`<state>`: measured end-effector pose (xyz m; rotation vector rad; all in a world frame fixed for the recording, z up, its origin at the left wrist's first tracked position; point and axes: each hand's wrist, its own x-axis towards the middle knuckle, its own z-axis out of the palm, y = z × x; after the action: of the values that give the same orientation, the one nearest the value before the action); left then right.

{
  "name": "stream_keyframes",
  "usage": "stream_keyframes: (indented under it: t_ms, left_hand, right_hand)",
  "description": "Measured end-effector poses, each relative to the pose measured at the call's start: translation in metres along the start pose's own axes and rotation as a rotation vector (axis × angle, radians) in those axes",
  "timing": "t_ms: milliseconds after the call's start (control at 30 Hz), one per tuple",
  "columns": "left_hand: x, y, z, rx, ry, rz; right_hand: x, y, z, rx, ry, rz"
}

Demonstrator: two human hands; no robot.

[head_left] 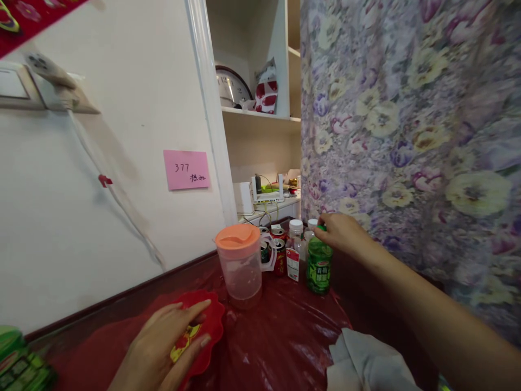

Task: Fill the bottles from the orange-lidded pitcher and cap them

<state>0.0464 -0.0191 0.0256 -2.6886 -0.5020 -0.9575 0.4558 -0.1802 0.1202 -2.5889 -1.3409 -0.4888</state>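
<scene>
My right hand (340,231) is closed around the green cap of a green tea bottle (318,266), which stands upright on the dark red table cover. At the lower left, my left hand (166,342) is over a red scalloped plate (214,326) with a yellow pattern, its fingers spread and thumb apart. Whether those fingers press on the plate I cannot tell. Between the hands stands a clear plastic pitcher (243,274) with an orange lid. Right of the pitcher are several drink cans (279,258) and clear bottles (296,236) with white caps.
A grey cloth (366,361) lies at the front right. Another green bottle (20,361) is at the left edge, partly cut off. Behind are a white wall with a pink note (186,169), shelves with a router (268,195), and a floral curtain (407,108).
</scene>
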Motion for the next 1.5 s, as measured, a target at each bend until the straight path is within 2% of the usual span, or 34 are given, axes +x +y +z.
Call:
stream_keyframes:
  t_ms: [400, 800, 1033, 1167, 1233, 1367, 1500]
  left_hand:
    - [0.004, 0.003, -0.002, -0.034, 0.023, 0.013]
    - [0.005, 0.003, -0.005, -0.057, 0.029, 0.025]
    - [0.01, 0.003, -0.012, -0.077, 0.032, -0.018]
    - [0.011, 0.004, -0.019, -0.173, 0.071, -0.128]
    - [0.013, 0.004, -0.023, -0.243, 0.095, -0.221]
    - [0.019, 0.0, -0.039, -0.409, 0.189, -0.461]
    - [0.024, -0.003, -0.068, -0.54, 0.373, -0.685]
  right_hand:
    - [0.009, 0.004, -0.008, -0.013, 0.025, 0.03]
    - [0.009, 0.006, 0.015, 0.02, 0.035, 0.036]
    - [-0.005, 0.002, 0.011, -0.003, 0.1, 0.057]
    - [-0.018, -0.011, -0.003, -0.032, 0.171, 0.055]
    - [-0.024, -0.022, -0.01, 0.04, 0.212, 0.008]
    - [-0.035, -0.053, -0.017, 0.347, 0.251, -0.191]
    - [-0.055, -0.088, -0.005, 0.546, 0.283, -0.417]
